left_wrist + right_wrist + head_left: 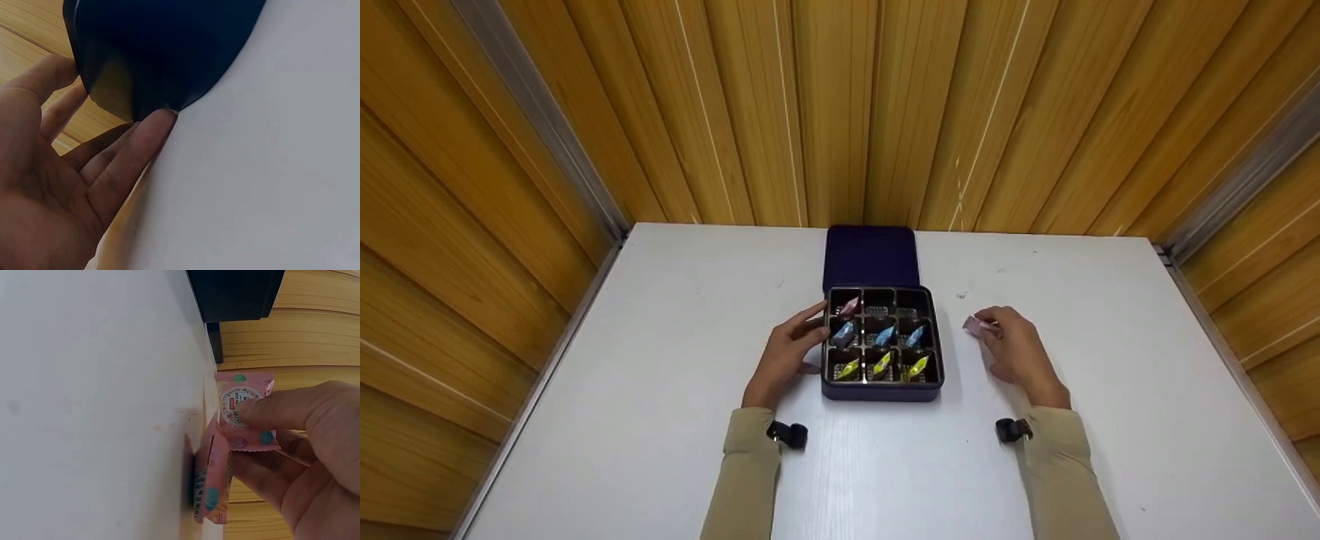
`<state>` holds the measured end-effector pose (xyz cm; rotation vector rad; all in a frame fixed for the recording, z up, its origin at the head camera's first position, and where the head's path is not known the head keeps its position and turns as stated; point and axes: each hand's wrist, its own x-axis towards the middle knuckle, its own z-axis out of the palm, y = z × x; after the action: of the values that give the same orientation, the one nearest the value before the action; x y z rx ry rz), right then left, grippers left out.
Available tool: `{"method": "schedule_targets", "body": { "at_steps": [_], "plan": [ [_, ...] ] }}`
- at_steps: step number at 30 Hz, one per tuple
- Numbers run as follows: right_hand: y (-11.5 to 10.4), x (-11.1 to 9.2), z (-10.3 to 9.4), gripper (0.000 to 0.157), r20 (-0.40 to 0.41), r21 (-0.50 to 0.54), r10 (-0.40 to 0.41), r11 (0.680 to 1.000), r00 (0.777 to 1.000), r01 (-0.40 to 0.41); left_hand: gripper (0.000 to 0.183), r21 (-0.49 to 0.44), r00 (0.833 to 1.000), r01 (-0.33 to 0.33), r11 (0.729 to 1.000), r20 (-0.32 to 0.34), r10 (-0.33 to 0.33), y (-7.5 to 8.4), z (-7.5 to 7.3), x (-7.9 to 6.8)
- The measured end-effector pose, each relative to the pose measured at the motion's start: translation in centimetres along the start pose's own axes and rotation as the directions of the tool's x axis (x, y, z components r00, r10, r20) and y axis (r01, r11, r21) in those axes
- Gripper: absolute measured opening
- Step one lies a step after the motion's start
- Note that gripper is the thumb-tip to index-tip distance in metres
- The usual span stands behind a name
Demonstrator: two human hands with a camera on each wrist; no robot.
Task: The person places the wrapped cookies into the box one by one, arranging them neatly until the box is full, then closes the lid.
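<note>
A dark blue hinged tin (883,391) with a black divided insert lies on the table, its lid (871,256) laid back. In the insert, yellow packets (883,365) fill the front row and blue packets (885,334) the middle one. One pink packet (850,306) lies at the back left; the two compartments beside it show bare bottoms. My left hand (789,352) touches the tin's left side with extended fingers. Right of the tin, my right hand (1018,349) pinches a pink wrapped sweet (244,433). A second pink sweet (212,481) stands against its lower fingers, close to the table.
The white table (660,360) meets a wood-patterned wall (840,112) at the back, close behind the lid. Similar panels rise at left and right, with grey metal strips (540,112) in the corners. Dark wrist cameras (789,434) sit at both cuffs.
</note>
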<state>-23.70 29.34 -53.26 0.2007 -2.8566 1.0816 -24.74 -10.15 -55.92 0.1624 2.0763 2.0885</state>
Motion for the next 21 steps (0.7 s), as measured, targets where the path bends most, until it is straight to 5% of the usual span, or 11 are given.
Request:
{"method": "schedule_targets", "body": {
  "at_steps": [21],
  "plan": [
    [-1.0, 1.1, -0.4, 0.021, -0.046, 0.043, -0.081, 0.996, 0.996, 0.083, 0.054, 0.021, 1.0, -0.009, 1.0, -0.008, 0.009, -0.1, -0.1, 0.0]
  ]
}}
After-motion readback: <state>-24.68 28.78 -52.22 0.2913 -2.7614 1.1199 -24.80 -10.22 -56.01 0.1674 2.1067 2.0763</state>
